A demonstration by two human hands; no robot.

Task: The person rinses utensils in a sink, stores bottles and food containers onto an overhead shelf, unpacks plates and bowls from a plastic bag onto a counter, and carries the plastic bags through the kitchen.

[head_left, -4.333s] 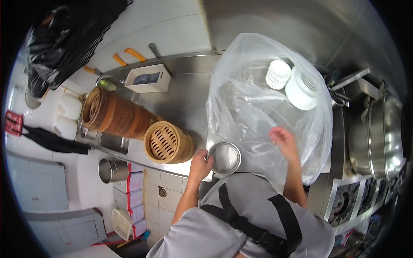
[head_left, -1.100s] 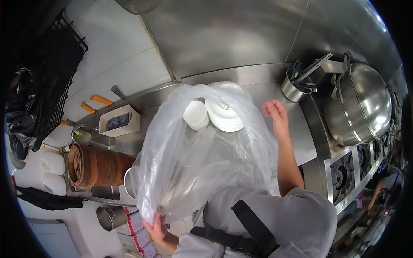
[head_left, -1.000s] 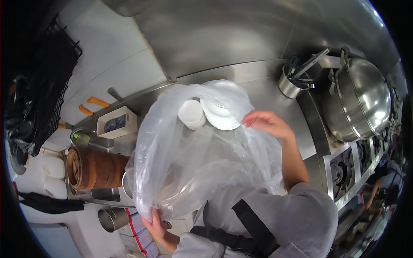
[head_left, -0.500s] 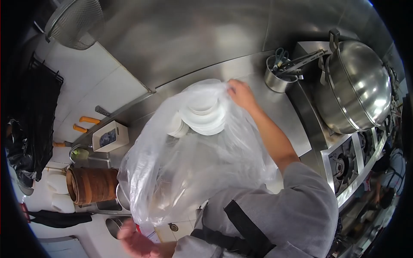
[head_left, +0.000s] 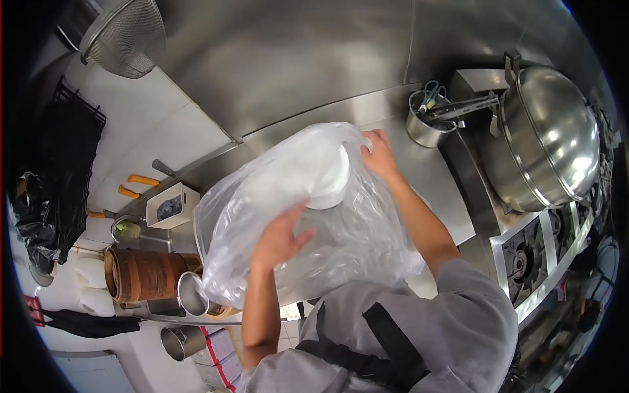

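A large clear plastic bag (head_left: 242, 216) lies spread across the steel counter. Through it and at its opening, a stack of white plates (head_left: 331, 187) shows, partly hidden by the film. My right hand (head_left: 380, 152) pinches the bag's far edge, just right of the plates. My left hand (head_left: 282, 237) is over the bag's near side with its fingers apart, close to the front of the plates. Whether those fingertips touch the film I cannot tell.
A metal pot with scissors and tongs (head_left: 426, 124) stands at the back right, beside a big domed steel wok lid (head_left: 557, 137) and gas burners (head_left: 521, 255). Left are a cream box (head_left: 173, 206), orange-handled knives (head_left: 142, 180) and a stack of wooden steamers (head_left: 147, 274).
My left hand has come up from the lower left to over the bag. The bag's near part has dropped, and my right hand has shifted slightly right and down with its edge.
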